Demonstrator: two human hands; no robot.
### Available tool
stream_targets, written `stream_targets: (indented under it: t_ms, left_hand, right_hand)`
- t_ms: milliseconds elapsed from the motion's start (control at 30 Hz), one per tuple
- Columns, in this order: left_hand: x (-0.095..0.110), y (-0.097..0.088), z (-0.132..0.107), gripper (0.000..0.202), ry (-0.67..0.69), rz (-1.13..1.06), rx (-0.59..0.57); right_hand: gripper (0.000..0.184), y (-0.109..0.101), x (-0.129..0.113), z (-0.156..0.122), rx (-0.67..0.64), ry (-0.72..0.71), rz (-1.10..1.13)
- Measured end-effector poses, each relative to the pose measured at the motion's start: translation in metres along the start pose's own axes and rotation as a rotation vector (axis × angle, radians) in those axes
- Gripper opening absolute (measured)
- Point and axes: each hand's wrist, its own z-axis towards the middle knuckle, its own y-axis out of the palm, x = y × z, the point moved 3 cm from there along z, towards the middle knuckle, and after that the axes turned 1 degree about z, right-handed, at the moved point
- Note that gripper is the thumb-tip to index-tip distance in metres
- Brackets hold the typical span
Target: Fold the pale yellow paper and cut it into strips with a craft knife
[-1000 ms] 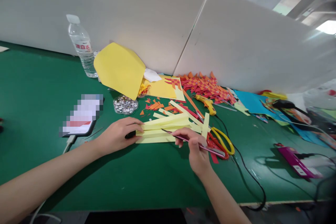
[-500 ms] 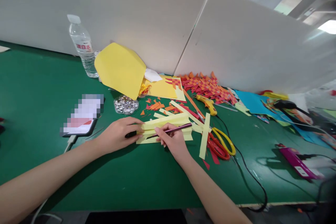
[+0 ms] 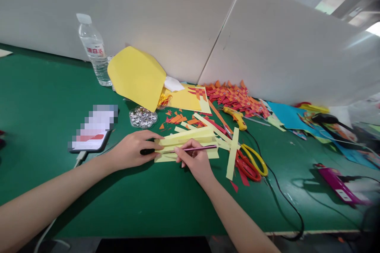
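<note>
My left hand lies on the green table with its fingers pressing the left end of a stack of pale yellow paper strips; a small black object shows under the fingertips. My right hand is closed on a thin pink pencil, its tip resting on the strips near my left fingers. Another loose pale yellow strip lies upright just right of the stack.
Yellow-handled scissors over red ones lie to the right. Behind are a dish of googly eyes, a yellow sheet, a water bottle, woven red-orange paper pieces and a yellow glue gun. A phone lies left, a purple device right.
My right hand moved left from beside the scissors onto the strips, swinging the pencil round so its tip points toward my left hand. My left hand stayed put.
</note>
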Motion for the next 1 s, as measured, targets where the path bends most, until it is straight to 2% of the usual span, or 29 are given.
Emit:
stream_targets:
  t_ms: [200,467,1000]
  left_hand:
    - [-0.001,0.000,-0.001,0.019,-0.001,-0.005,-0.006]
    - [0.000,0.000,0.000,0.019,-0.003,0.002,-0.001]
    - [-0.001,0.001,-0.001,0.020,0.000,0.008,0.012]
  right_hand:
    - [0.027,0.001,0.002,0.000,-0.023,0.019,-0.045]
    - [0.027,-0.001,0.000,0.000,0.008,0.004,-0.048]
    - [0.031,-0.035,0.001,0.000,0.081,-0.011,-0.044]
